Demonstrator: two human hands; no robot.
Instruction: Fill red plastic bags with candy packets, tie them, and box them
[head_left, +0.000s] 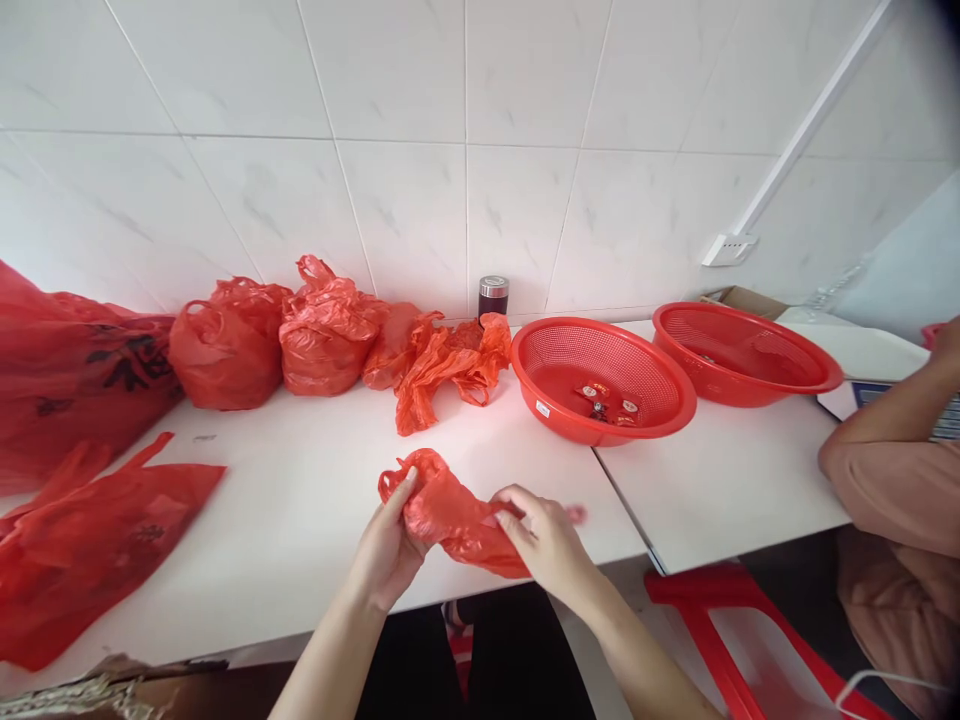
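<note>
Over the table's front edge I hold a crumpled red plastic bag between both hands. My left hand is closed around its bunched end, with the thumb on top. My right hand pinches the bag's other side between thumb and fingers. What the bag contains, if anything, is hidden. Just behind it lies another loose, crumpled red bag. To the right stands a red plastic basket with several small items at its bottom.
Filled red bags line the wall at left, beside a large printed bag. A flat red bag lies front left. A dark jar stands at the back. Right are a second basket, a red stool and a person.
</note>
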